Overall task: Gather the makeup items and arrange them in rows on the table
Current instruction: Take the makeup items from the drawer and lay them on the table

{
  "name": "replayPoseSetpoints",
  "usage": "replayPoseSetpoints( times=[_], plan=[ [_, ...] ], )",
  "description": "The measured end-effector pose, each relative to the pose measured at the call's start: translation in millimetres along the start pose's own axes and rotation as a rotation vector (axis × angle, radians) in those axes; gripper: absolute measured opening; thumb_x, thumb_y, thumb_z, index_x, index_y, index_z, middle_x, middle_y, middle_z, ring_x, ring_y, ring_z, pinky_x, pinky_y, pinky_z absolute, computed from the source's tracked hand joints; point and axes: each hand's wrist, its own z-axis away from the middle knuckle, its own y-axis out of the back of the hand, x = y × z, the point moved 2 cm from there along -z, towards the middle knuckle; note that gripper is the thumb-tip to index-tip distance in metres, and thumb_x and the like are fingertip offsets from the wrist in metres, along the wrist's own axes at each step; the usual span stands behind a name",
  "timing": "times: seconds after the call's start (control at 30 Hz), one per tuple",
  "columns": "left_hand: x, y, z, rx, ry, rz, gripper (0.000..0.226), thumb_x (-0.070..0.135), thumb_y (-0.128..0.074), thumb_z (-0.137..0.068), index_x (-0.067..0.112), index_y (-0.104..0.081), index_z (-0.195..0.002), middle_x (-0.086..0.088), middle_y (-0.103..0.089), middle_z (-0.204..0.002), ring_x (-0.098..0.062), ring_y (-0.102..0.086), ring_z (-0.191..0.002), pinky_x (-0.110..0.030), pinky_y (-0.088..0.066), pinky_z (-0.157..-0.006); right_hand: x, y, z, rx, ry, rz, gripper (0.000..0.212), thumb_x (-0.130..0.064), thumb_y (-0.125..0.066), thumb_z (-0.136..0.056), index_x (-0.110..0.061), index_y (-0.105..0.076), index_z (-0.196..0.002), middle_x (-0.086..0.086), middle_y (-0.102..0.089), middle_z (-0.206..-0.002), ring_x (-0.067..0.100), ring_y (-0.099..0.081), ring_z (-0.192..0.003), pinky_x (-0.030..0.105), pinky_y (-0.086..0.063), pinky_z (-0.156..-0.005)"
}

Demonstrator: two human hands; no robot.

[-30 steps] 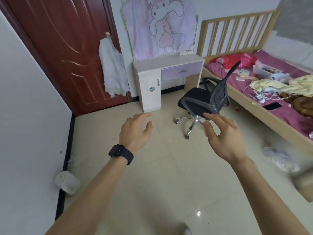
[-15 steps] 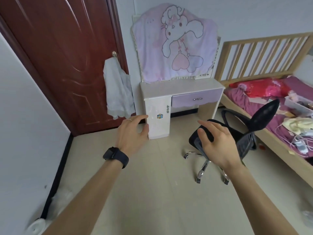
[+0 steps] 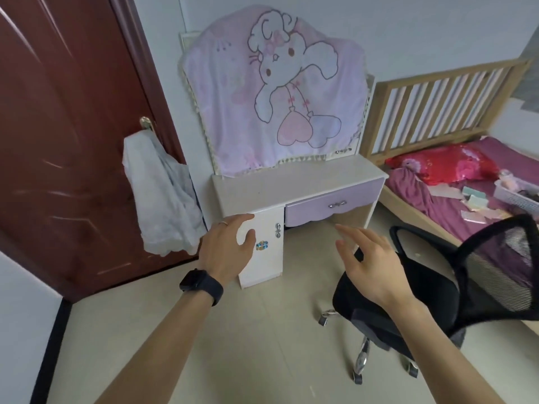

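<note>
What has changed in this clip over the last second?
The person has stepped nearer the dressing table, which now sits mid-view. The office chair has shifted to the lower right of the picture, behind the right hand. Nothing was taken hold of or let go. The left hand and right hand stay raised and open, holding nothing.

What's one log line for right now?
left grip: open, empty | right grip: open, empty | dressing table: ahead, drawer shut | office chair: at right
</note>
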Motion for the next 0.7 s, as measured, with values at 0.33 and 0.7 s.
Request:
replayPoseSetpoints(
  times=[0.33,0.7],
  plan=[
    [-50,-117,-187,-0.203,0.027,-0.013,0.035,0.033,-0.055,-0.095,0.038,-0.059,-0.129,0.01,-0.06,-0.13,-0.019,-0.052,-0.119,-0.038,-0.045,-0.098,58,-72,-166,-0.015,-0.194,-0.046,0.036,-0.034,-0.055,-0.102,-0.031,-0.061,-0.137,-0.011,-0.06,-0.137,0.015,-0.046,-0.131,0.022,-0.033,-0.101],
    [-93,-278,-378,-0.429,0.055,-0.132,0.038,0.033,-0.053,-0.098,0.036,-0.055,-0.136,0.011,-0.054,-0.142,-0.016,-0.042,-0.133,-0.031,-0.036,-0.107,189,-181,-367,-0.139,-0.582,-0.396,0.029,-0.04,-0.055,-0.101,-0.04,-0.06,-0.129,-0.024,-0.064,-0.118,0.0,-0.058,-0.116,0.025,-0.042,-0.097]
  ],
)
